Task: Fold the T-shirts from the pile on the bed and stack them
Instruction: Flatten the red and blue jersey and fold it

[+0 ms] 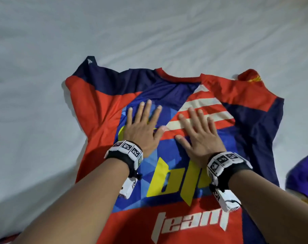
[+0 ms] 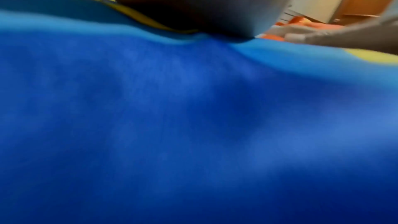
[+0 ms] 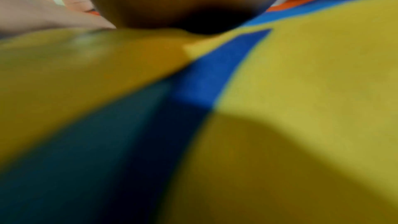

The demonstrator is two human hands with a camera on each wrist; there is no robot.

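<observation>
While both hands press flat, the T-shirt [image 1: 104, 106] is being smoothed on the bed [image 1: 44, 50]

Left hand [image 1: 142, 127] and right hand [image 1: 200, 136] lie side by side mid-chest on the T-shirt, fingers spread, gripping nothing; it lies unfolded, collar away from the person; next, I judge, a sleeve edge needs pinching and folding inward

The jersey [image 1: 104, 110] reads "team" in white (yellow letters above partly covered).

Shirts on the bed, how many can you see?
2. A red-and-blue shirt lies spread flat under both hands. A purple one peeks in at the right edge, mostly cut off. More may lie out of view.
</observation>
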